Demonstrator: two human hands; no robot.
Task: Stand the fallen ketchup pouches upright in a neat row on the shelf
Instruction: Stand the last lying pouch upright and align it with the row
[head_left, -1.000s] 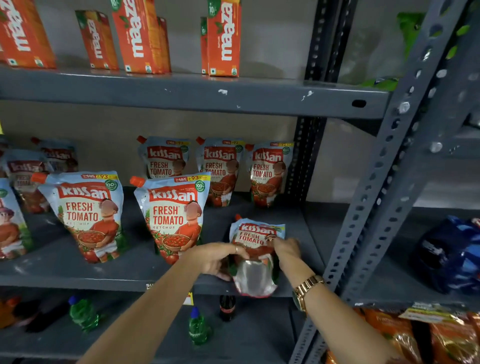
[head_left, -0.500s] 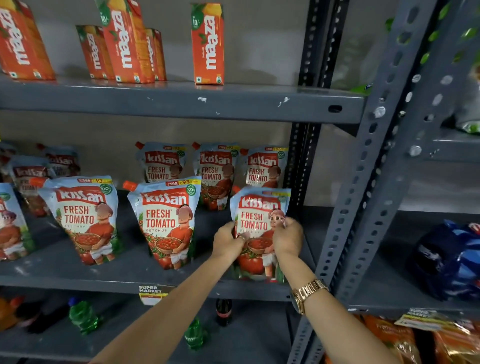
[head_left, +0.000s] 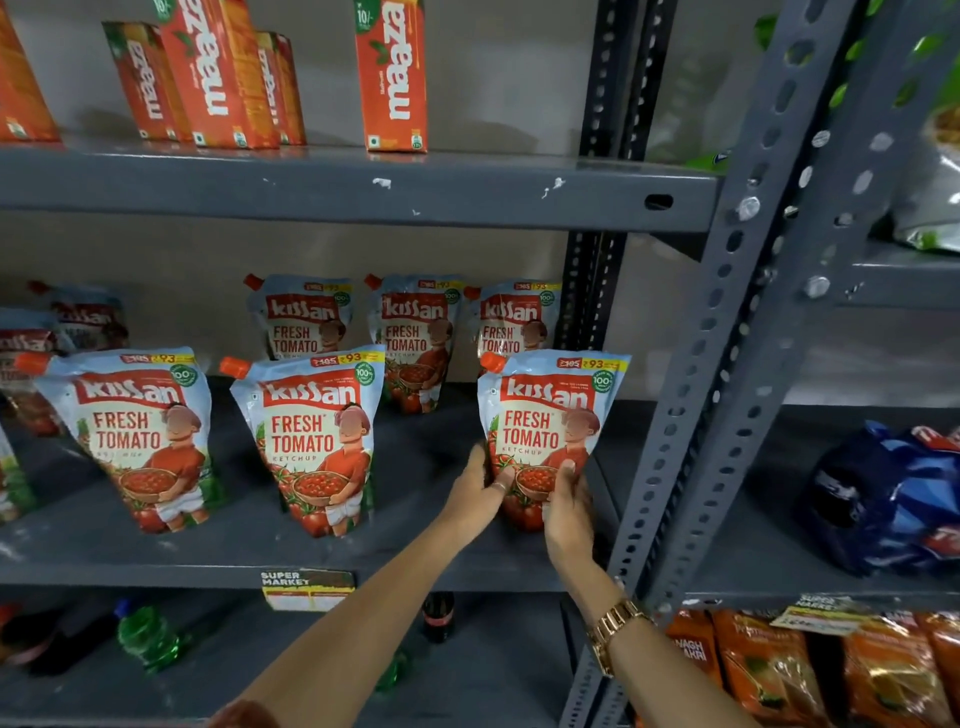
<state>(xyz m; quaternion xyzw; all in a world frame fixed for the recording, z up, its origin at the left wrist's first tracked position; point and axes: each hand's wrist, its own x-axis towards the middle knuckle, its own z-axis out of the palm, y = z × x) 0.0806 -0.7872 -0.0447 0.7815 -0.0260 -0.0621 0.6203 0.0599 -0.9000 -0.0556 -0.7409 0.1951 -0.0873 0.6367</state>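
A Kissan ketchup pouch (head_left: 549, 410) stands upright at the right end of the front row on the grey middle shelf (head_left: 218, 551). My left hand (head_left: 475, 496) grips its lower left edge and my right hand (head_left: 569, 512) grips its lower right side, covering its base. To its left two more pouches stand upright in the front row, one in the middle (head_left: 314, 436) and one further left (head_left: 140, 431). Behind them three pouches (head_left: 415, 332) stand along the back wall.
Further pouches (head_left: 78, 322) sit at the far left, partly cut off. Orange Maaza cartons (head_left: 395, 78) stand on the shelf above. A perforated grey upright (head_left: 727, 332) rises just right of my hands. Blue packets (head_left: 893, 499) lie on the neighbouring shelf, bottles (head_left: 148, 636) and orange snack bags below.
The right-hand pouch was lying flat at the shelf edge a second ago. Both hands have tipped it up so it stands with its label facing out, and slid down to its lower sides.
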